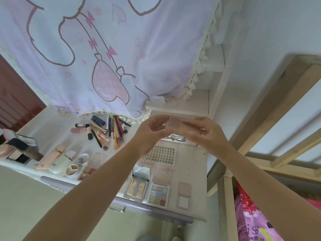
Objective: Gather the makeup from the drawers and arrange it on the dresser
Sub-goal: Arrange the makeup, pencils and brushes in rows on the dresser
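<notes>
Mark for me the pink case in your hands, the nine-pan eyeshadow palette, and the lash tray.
pink case [176,123], head view, its front face between the hands.
nine-pan eyeshadow palette [158,194], head view, centre pan.
lash tray [160,154], head view, middle of lash rows.

Pencils [111,131] behind palettes [159,193] on dresser [191,171]

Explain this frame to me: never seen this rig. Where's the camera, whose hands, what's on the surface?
No machine here: one wide-angle camera on a person's head, looking forward and down. The left hand and right hand together hold a small pink compact above a white dresser. On the dresser lie a heap of pencils and tubes, a nine-pan palette, an open mirrored palette and a tray of false nails. A printed curtain hangs behind.
</notes>
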Motion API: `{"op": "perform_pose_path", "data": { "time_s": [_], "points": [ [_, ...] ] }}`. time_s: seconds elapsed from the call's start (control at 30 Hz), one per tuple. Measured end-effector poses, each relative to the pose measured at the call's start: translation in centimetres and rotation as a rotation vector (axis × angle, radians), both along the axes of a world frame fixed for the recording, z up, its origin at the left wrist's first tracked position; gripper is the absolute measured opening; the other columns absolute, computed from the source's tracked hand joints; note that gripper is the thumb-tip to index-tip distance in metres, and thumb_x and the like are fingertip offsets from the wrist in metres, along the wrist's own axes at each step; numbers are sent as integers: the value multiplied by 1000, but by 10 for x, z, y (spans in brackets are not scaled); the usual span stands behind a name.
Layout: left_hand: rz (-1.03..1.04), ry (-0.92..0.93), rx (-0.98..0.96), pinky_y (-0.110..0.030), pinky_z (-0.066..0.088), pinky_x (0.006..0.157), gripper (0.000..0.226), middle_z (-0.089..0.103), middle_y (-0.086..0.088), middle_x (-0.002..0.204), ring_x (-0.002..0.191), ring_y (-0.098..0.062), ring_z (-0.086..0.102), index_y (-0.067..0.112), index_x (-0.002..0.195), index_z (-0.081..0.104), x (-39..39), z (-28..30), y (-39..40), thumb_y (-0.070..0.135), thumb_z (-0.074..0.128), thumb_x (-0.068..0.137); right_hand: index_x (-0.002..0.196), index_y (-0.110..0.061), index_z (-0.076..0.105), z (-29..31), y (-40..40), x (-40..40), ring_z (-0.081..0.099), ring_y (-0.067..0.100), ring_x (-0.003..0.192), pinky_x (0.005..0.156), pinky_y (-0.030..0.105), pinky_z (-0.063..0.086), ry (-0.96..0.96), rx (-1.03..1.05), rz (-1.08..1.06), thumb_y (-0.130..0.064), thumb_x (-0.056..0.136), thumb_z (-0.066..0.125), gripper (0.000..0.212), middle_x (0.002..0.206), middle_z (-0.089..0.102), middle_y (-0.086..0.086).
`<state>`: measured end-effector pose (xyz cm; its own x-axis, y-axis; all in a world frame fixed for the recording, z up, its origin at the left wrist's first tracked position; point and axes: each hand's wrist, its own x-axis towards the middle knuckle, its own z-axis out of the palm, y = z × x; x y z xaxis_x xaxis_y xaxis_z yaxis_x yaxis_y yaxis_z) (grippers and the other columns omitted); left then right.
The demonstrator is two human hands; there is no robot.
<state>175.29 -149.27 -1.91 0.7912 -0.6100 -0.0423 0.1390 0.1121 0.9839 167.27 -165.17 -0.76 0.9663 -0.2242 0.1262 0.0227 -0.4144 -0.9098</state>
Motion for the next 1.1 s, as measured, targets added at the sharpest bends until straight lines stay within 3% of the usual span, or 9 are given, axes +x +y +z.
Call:
{"op": "perform_pose_path", "data": {
  "time_s": [0.2, 0.3, 0.4, 0.47, 0.67, 0.77, 0.87, 1.03, 1.1],
  "points": [
    [-5, -20, -14, -11, 52, 61, 35, 71, 12, 67, 62, 2, 65, 14, 89, 56, 0, 2, 4, -3, 57, 59, 107, -37, 55, -1, 3, 2, 51, -5, 90, 70, -3, 39, -2, 22, -5, -42, 55, 63, 53, 100, 51, -5],
    [-15, 5, -14, -10, 51, 60, 35, 71, 11, 66, 62, 2, 65, 14, 90, 56, 0, -3, 4, -2, 56, 60, 105, -38, 60, -6, 1, 1, 50, -4, 89, 71, -4, 36, 62, -21, 6, -55, 51, 57, 57, 95, 53, -13],
    [-30, 36, 23, -13, 53, 65, 40, 72, 10, 74, 66, -1, 65, 14, 94, 55, -2, -14, 5, -3, 59, 58, 96, -34, 63, -8, -2, 1, 57, -2, 84, 73, 4, 45, 113, 173, 54, -29, 80, 63, 16, 94, 62, -8],
    [-49, 70, 47, -17, 54, 71, 43, 70, 7, 85, 72, -6, 66, 15, 97, 56, -3, -24, 4, -2, 61, 58, 94, -29, 64, -10, -6, 1, 62, 2, 79, 68, 13, 52, 188, 307, 84, -16, 89, 53, 18, 87, 66, -6],
    [-142, 190, 201, -18, 56, 69, 58, 68, 5, 92, 76, -3, 68, 2, 122, 48, -10, -60, 7, -28, 52, 73, 97, -19, 63, -38, -23, -1, 63, 21, 79, 72, 28, 52, 466, 487, -23, -43, 92, 39, 34, 86, 65, 7],
    [-188, 171, 345, -20, 53, 78, 60, 65, 0, 95, 84, -9, 64, 0, 129, 44, -18, -78, 2, -24, 54, 75, 105, -11, 60, -60, -30, -4, 63, 25, 77, 67, 32, 51, 595, 512, -68, -55, 89, 30, 55, 83, 63, 10],
    [-204, 186, 435, -18, 51, 79, 58, 62, 0, 94, 86, -10, 60, -1, 130, 44, -24, -98, -5, -20, 57, 76, 100, -12, 55, -81, -33, -6, 59, 24, 72, 61, 32, 48, 668, 604, -148, -56, 91, 26, 54, 77, 59, 9],
    [-145, 243, 539, -12, 51, 64, 56, 58, 2, 85, 76, -6, 56, -1, 129, 45, -33, -118, -12, -19, 57, 77, 89, -7, 46, -112, -35, -5, 53, 21, 63, 54, 32, 47, 713, 624, -334, -16, 97, 35, 17, 71, 54, 12],
    [-147, 228, 597, -8, 50, 59, 53, 58, 0, 88, 72, -4, 56, 1, 127, 47, -36, -120, -17, -16, 58, 78, 84, -9, 46, -127, -35, -2, 52, 20, 64, 55, 30, 47, 702, 601, -393, -6, 97, 31, 20, 71, 54, 12]
  ]
}}
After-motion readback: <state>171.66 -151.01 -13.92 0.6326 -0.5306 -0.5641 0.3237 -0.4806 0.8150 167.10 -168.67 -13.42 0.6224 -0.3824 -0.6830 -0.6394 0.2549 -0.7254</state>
